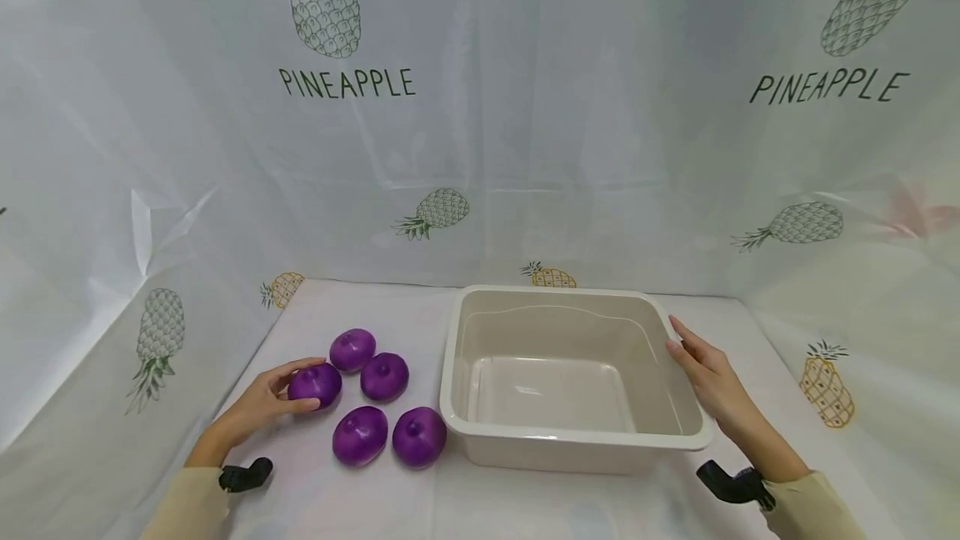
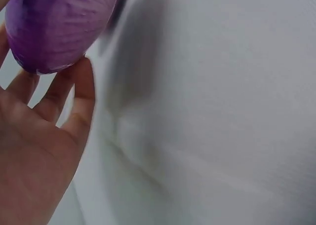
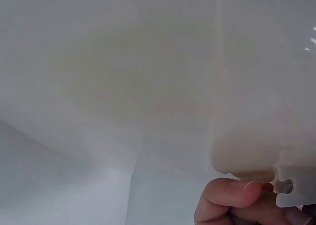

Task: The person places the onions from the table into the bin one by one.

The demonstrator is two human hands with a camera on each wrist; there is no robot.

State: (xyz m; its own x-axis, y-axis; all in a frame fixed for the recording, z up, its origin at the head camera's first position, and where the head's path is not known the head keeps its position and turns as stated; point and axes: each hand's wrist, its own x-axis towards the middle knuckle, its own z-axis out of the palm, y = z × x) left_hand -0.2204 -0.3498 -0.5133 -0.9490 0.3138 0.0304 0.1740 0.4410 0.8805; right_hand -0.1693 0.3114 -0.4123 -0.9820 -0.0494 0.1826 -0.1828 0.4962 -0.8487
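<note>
The person's left hand [image 1: 262,400] grips one onion [image 1: 318,386] near the left edge of the worktop [image 1: 417,315]. Four more onions [image 1: 360,436] follow; a gap separates the far two from the tub [image 1: 555,455]. The right hand [image 1: 708,375] grips the tub's right rim. Backdrop [image 1: 622,132] reads "PINEAPPLE" twice.

Whole back wall is a shiny whitish plastic sheet [image 1: 570,107], and it wraps round both sides too. "PINEAPPLE" lettering [image 1: 347,82] shows up twice, each under a dark green outlined pineapple [image 1: 326,7] cropped by the top edge. Lower down there are sideways ones, plus little yellow pineapples [image 1: 827,390]. Sharp crease [image 1: 142,232] on the left, blurry reddish patch [image 1: 918,211] far right. White tabletop [image 1: 405,315] below, faint bluish blotches near the front.
</note>
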